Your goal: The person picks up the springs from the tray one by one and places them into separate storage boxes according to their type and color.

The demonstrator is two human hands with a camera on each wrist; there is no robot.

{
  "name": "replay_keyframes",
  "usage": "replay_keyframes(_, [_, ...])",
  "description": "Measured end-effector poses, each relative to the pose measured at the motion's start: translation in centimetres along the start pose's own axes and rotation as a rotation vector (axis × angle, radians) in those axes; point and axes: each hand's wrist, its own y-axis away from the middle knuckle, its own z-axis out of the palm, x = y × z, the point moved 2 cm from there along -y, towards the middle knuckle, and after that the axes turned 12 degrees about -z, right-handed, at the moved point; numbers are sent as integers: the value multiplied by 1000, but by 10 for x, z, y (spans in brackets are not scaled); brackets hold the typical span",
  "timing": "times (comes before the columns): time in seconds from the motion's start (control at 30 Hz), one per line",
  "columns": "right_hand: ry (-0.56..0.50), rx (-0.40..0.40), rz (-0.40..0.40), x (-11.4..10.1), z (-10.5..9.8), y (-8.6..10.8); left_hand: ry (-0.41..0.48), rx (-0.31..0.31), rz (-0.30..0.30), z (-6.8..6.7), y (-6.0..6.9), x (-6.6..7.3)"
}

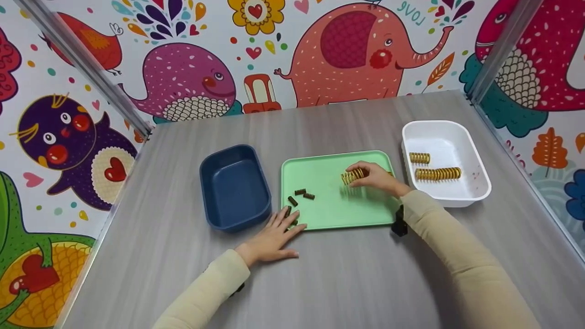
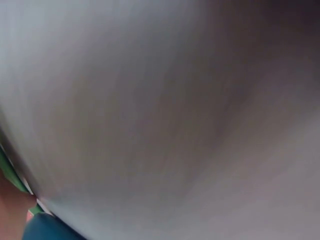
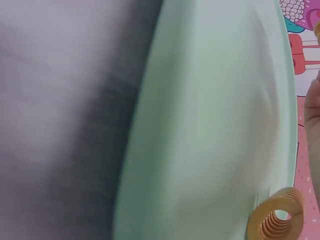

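Observation:
In the head view my right hand (image 1: pixel 377 179) pinches a gold coil spring (image 1: pixel 353 176) above the right part of the green tray (image 1: pixel 338 224). Part of another gold spring shows behind that hand; the right wrist view has it as a gold coil (image 3: pixel 276 215) on the tray (image 3: pixel 220 125), with my right hand (image 3: pixel 313 115) at the edge. My left hand (image 1: pixel 269 240), fingers spread, rests at the tray's near left corner, partly covering small dark springs (image 1: pixel 288 211). Several more dark springs (image 1: pixel 300 192) lie just beyond its fingertips.
A dark blue bin (image 1: pixel 235 187) stands left of the tray, with no items visible inside. Right of the tray, a white bin (image 1: pixel 468 183) holds several gold springs (image 1: pixel 438 174). The grey table (image 1: pixel 338 278) is bordered by metal posts and printed walls.

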Motion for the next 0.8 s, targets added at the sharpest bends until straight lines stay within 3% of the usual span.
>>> replay_keyframes(0.2, [-19, 45, 24, 4, -6, -4, 8, 4, 0, 0, 1, -1])
replay_keyframes(0.43, [20, 62, 83, -39, -21, -3, 2, 9, 7, 0, 0, -1])
replay_keyframes(0.53, [36, 87, 96, -46, -29, -3, -4, 6, 1, 0, 0, -1])
replay_keyframes(0.8, [53, 127, 82, -21, -59, -2, -7, 2, -6, 1, 0, -1])
